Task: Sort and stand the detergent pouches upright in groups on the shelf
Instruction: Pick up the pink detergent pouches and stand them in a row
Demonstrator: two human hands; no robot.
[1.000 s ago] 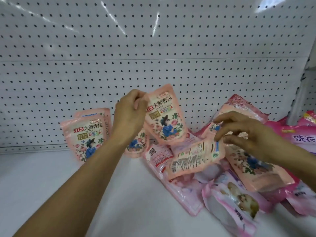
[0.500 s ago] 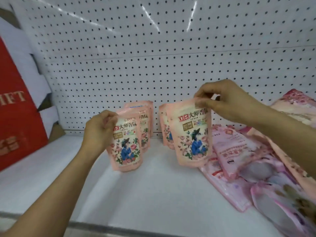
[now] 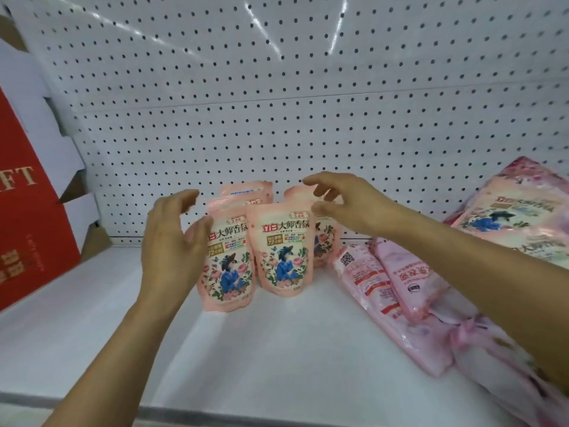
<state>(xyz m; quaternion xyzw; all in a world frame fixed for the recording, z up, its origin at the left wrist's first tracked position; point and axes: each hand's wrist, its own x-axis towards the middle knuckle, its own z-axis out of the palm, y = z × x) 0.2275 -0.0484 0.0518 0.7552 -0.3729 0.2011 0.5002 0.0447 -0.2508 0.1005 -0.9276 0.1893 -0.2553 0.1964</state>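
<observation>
head view: four small peach detergent pouches stand upright in a tight group on the white shelf point(image 3: 277, 349), near the pegboard back point(image 3: 277, 103). the front left pouch point(image 3: 226, 266) and the front right pouch point(image 3: 281, 251) face forward, two more stand just behind them. the left hand point(image 3: 169, 251) sits beside the front left pouch with fingers point(image 3: 197, 232) relaxed and spread, holding nothing; whether the thumb touches the pouch edge i cannot tell. the right hand point(image 3: 348, 208) hovers over the back right pouch point(image 3: 326, 241), fingers loosely parted, gripping nothing. to the right, pink flat pouches point(image 3: 400, 288) lie in a heap on the shelf, and a large pouch point(image 3: 517, 223) leans at the far right. a red box point(image 3: 27, 226) stands at the left.

these look like soft film bags of liquid: light, squashy, slick, prone to slumping. i would judge the sealed top edge or both side seams the best hold, setting the gusseted base down flat.
</observation>
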